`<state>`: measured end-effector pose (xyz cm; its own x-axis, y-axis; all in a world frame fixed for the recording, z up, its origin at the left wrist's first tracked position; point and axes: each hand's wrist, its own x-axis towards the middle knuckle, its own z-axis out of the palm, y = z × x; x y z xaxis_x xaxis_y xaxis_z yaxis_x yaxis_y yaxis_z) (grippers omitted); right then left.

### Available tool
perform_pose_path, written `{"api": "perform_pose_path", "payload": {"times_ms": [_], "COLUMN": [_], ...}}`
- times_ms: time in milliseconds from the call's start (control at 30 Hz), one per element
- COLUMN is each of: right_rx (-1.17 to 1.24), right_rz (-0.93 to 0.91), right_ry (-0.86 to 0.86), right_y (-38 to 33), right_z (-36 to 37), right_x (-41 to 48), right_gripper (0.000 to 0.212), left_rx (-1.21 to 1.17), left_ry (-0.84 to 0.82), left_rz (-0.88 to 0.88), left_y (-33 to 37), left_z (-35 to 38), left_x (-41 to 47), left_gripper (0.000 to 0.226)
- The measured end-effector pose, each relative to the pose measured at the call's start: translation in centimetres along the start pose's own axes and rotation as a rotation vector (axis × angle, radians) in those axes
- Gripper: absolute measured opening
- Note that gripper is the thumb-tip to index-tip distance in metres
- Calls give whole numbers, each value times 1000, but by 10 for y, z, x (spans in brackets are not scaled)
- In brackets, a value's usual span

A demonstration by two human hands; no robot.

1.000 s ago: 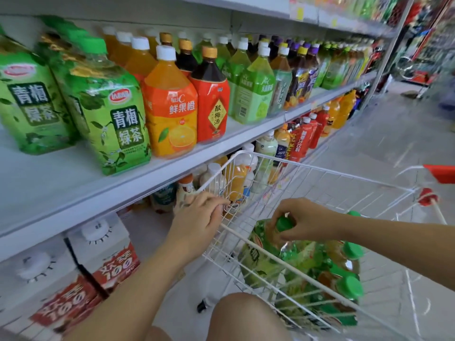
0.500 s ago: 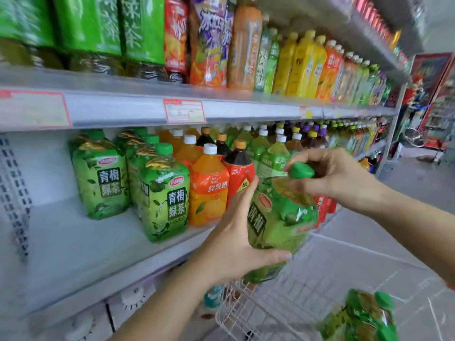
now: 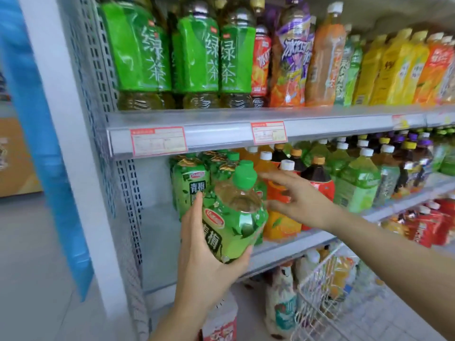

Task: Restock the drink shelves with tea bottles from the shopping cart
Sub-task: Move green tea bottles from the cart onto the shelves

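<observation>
My left hand (image 3: 205,263) sits lowest in the frame centre, clamped on the green tea bottle (image 3: 234,217): the thumb is curled under its right side and the fingers run up its left side. The bottle is clear plastic with a faceted shoulder, a ribbed green screw cap (image 3: 245,173) and a glossy green label printed with leaves. It is tilted, cap away from me, in front of the middle shelf (image 3: 295,249) and not set down on it.

My right hand (image 3: 300,200) is right of centre, fingers apart and nearly straight and holding nothing. Its thumb is just beside the bottle's shoulder. I cannot tell whether it touches.

The white wire shopping cart (image 3: 320,274) occupies the lower right. Its contents are blurred.

The middle shelf is smooth grey metal. At its left end stand matching green-label bottles (image 3: 189,190), directly behind the held one. To their right are orange juice bottles (image 3: 280,225) with white caps, then dark bottles with red labels (image 3: 318,179).

The upper shelf (image 3: 221,134) carries a clear price rail with red-bordered price tags (image 3: 157,141). Above it stand tall green tea bottles (image 3: 138,52) in bright green sleeves.

A perforated grey side panel (image 3: 103,94) closes the unit at left, beside a white pillar (image 3: 73,143) and a blue panel (image 3: 32,119). The floor (image 3: 24,242) is pale grey.
</observation>
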<state>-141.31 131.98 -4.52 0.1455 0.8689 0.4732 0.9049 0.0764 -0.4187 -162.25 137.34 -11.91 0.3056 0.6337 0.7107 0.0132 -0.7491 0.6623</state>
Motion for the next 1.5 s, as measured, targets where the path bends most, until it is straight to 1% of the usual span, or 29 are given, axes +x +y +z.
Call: {"api": "perform_pose_path", "payload": {"times_ms": [33,100,133,200,267,367,500,667,767,867,900,1000,1067,1167,1233,1267,1333,1367,1433,1500], "right_rx": [-96,-161,-192,-253,-290,-341,-350,-362,-375,-385,-380,-376,-366,-368,-343,-327,-304,-302,-320,-364], "right_rz": [-25,-15,-13,-28,-62,-85,-111,-135,-147,-148,-145,-140,-142,-126,-117,-119,-121,-118,-76,11], "right_ry": [-46,-125,-132,-88,-47,-46,-36,-13,-4,2,0,-19,-28,-79,-108,-109,-114,-129,-211,-340], "right_y": [4,6,8,10,11,16,20,21,22,22,21,19,18,17,18,20,27,32,44,58], "right_z": [9,22,27,31,30,29,32,32,33,33,33,32,31,29,25,21,13,8,-5,-22], "right_x": [6,12,14,15,14,16,14,15,14,13,13,12,12,9,2,-6,-28,-43,-79,-116], "right_gripper": [64,73,73,72,71,72,74,76,75,75,75,75,76,78,76,74,68,64,54,44], "left_rx": [21,68,87,103,97,106,163,225,312,397,411,421,417,341,318,312,269,245,228,209], "left_ry": [39,91,103,111,116,161,271,302,258,204,187,90,18,-75,-88,-58,-1,-3,-96,-263], "left_rz": [0,13,17,2,-34,-109,-192,-315,-311,-298,-317,-461,-541,-590,-544,-460,-208,-86,102,206], "left_y": [-4,-13,-18,-32,-42,-54,-71,-85,-87,-91,-91,-83,-78,-69,-58,-50,-32,-23,-10,-2], "left_z": [-4,-8,-9,-8,-3,8,26,41,45,49,50,53,55,44,37,37,44,51,68,90], "left_x": [3,9,12,18,25,37,51,60,61,63,65,78,82,78,67,58,34,21,-4,-22], "left_gripper": [106,108,111,113,112,110,110,112,118,107,107,103,108,111,108,103,88,80,62,49]}}
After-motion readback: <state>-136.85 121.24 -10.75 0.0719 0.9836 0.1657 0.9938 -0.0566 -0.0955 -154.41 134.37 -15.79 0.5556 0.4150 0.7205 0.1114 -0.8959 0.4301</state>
